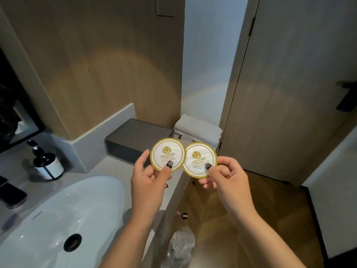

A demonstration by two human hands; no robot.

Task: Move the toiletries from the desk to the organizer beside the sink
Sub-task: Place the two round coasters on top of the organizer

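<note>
I hold two round white paper discs with scalloped gold rims and a gold logo. My left hand (148,175) pinches the left disc (167,153) at its lower edge, thumb on top. My right hand (226,175) pinches the right disc (200,158) the same way. The two discs touch edge to edge, in the air above the right end of the counter. Just behind them sits the dark grey open organizer tray (133,136) on the counter against the wood wall; its inside looks bare from here.
A white oval sink (58,219) fills the lower left. A dark pump bottle (46,163) and a black phone (11,194) stand left of it. Folded white towels (197,125) lie right of the organizer. A door (289,93) and wood floor lie to the right.
</note>
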